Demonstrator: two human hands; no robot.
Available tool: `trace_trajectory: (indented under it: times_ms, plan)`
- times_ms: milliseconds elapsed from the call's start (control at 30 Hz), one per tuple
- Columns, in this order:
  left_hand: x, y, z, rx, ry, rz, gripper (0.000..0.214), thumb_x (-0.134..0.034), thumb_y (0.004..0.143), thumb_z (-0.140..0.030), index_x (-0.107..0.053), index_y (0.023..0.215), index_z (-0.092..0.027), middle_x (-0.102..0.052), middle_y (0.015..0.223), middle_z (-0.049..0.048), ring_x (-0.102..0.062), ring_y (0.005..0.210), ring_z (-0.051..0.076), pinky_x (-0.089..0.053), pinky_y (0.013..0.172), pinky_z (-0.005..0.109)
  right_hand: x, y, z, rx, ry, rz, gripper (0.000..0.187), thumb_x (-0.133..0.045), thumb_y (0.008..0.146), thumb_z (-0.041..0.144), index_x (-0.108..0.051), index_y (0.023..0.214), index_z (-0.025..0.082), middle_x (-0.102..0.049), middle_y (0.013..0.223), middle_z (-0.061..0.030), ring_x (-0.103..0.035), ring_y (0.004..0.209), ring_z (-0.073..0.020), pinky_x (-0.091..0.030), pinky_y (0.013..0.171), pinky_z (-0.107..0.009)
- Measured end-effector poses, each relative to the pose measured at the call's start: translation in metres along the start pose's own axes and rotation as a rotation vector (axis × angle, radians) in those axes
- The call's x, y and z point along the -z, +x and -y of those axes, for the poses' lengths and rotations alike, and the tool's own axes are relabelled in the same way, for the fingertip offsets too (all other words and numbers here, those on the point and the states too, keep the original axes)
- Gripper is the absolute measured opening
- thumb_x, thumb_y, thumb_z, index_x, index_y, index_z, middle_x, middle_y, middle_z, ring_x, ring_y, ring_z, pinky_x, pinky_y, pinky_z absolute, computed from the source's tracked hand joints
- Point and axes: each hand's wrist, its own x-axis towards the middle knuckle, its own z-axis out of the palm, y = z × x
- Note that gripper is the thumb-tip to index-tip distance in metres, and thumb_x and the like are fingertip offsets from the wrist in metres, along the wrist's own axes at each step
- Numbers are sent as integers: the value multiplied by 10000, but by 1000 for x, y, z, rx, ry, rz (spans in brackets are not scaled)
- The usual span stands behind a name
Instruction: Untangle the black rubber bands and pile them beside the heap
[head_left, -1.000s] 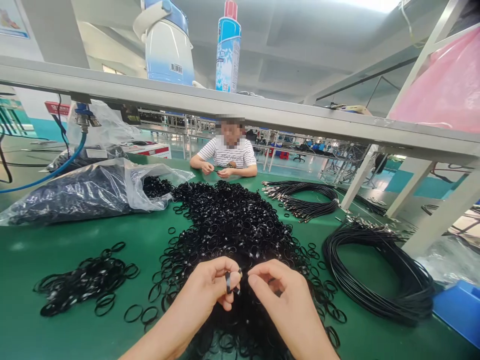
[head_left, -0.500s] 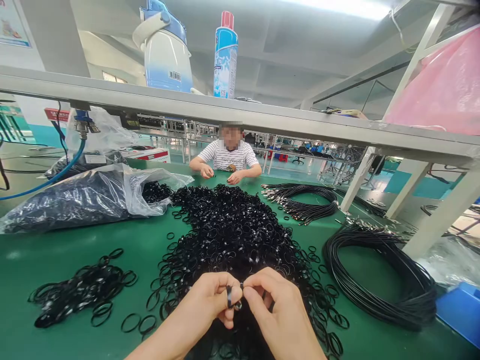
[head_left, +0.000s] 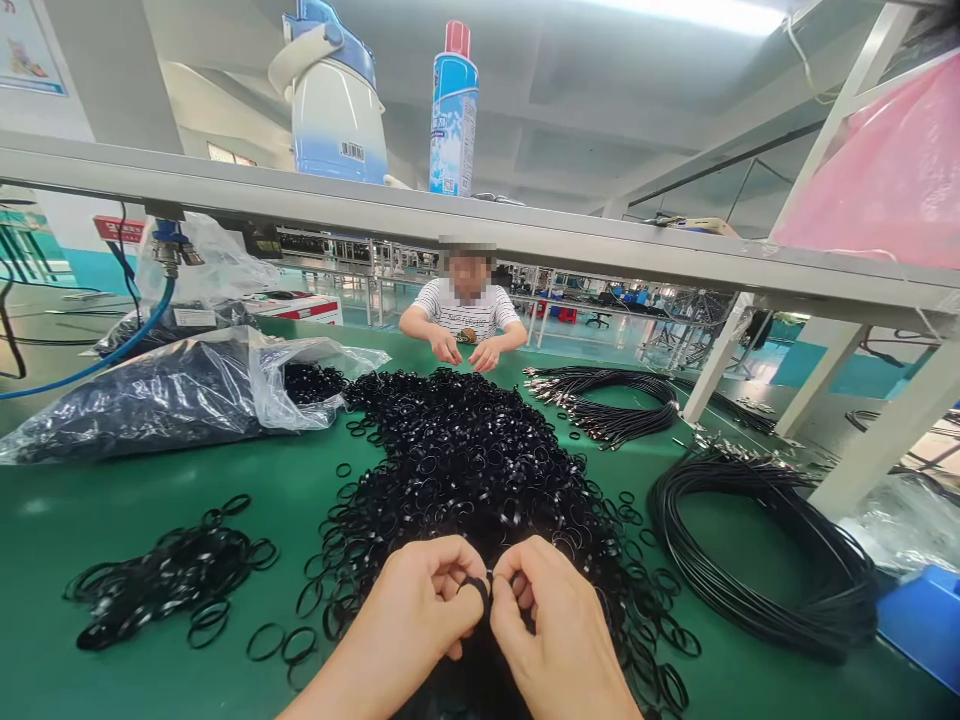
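Close together over a large heap of black rings [head_left: 457,450], my two hands meet at the fingertips. My left hand [head_left: 431,610] is closed, with a black ring [head_left: 478,590] around its thumb tip and pinched by the fingers. Just beside it, my right hand [head_left: 551,620] is closed in a pinch at the ring's right edge; the exact contact is partly hidden. A smaller pile of black rings [head_left: 165,570] lies to the left on the green table [head_left: 45,530].
A clear plastic bag of black rings [head_left: 172,390] lies at left. Coils of black cable [head_left: 757,560] lie at right near a blue bin [head_left: 922,620]. Overhead, a shelf [head_left: 525,225] carries a jug [head_left: 337,110] and a spray can [head_left: 454,120]. A co-worker [head_left: 472,320] sits opposite.
The black ring on my left thumb has turned toward my right fingers, and my hands have shifted slightly. Across the table, the co-worker's hands have come closer together.
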Motion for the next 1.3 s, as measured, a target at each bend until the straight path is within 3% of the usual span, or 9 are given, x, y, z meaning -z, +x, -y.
trace_trajectory:
  times_ms: [233, 500, 600, 700, 800, 900, 1000, 1100, 1300]
  plan:
    - [4, 4, -1, 42, -190, -31, 80, -492, 678, -193, -545, 623, -168, -544, 456, -36, -443, 398, 79, -348, 400, 174, 14, 6, 1, -115, 32, -54, 129, -416, 855, 198, -492, 753, 217, -538, 724, 2, -528, 641, -157, -414, 583, -256]
    - [10, 11, 11, 94, -490, -28, 44, -567, 655, -186, -566, 630, -149, -522, 536, -34, -408, 424, 47, -312, 385, 139, 30, 17, -26, -179, -90, -93, 161, -425, 890, 258, -541, 784, 228, -580, 767, -7, -555, 651, -166, -444, 587, -284]
    - [9, 12, 13, 123, -589, 23, 72, -630, 665, -198, -584, 669, -142, -532, 605, -25, -440, 471, 47, -332, 397, 130, 24, 16, -31, -77, -154, -42, 176, -473, 876, 244, -603, 758, 229, -582, 1076, -58, -583, 869, -212, -470, 728, -359]
    - [8, 12, 14, 134, -621, 53, 105, -666, 685, -223, -603, 706, -142, -530, 622, -25, -447, 492, 47, -348, 411, 126, 20, 14, -30, 40, -154, -106, 177, -492, 861, 172, -636, 776, 228, -516, 1218, -69, -476, 1106, -265, -409, 890, -441]
    - [7, 11, 15, 130, -601, 74, 95, -664, 703, -220, -608, 715, -143, -523, 601, -30, -441, 488, 46, -352, 418, 124, 19, 10, -20, 131, -51, -177, 201, -460, 866, 119, -626, 867, 233, -533, 1150, -67, -453, 1106, -243, -388, 905, -421]
    - [5, 9, 15, 115, -552, 79, 99, -665, 708, -223, -609, 715, -142, -526, 581, -33, -434, 476, 45, -343, 413, 124, 19, 6, -6, 134, 75, -68, 103, -538, 848, 156, -602, 845, 237, -584, 968, -26, -509, 954, -208, -409, 829, -362]
    - [4, 8, 13, 96, -492, 69, 128, -658, 726, -254, -607, 748, -138, -553, 574, -19, -467, 491, 63, -345, 416, 136, 18, 4, 2, 73, 131, 37, 125, -564, 835, 140, -576, 743, 224, -591, 794, 18, -522, 811, -174, -409, 751, -315]
    - [9, 9, 12, 60, -411, 74, 187, -625, 754, -296, -615, 852, -137, -644, 745, 50, -563, 618, 122, -394, 458, 177, 20, 7, -3, -38, 168, 26, 178, -504, 869, 133, -550, 719, 217, -583, 766, 24, -524, 777, -160, -407, 703, -291]
    - [31, 8, 11, -170, 22, 84, 303, -481, 747, -119, -674, 957, -225, -668, 983, 24, -569, 959, 192, -415, 873, 314, 26, 12, -18, -61, 89, -4, 132, -546, 819, 112, -560, 756, 227, -587, 799, 17, -534, 796, -172, -406, 689, -293]
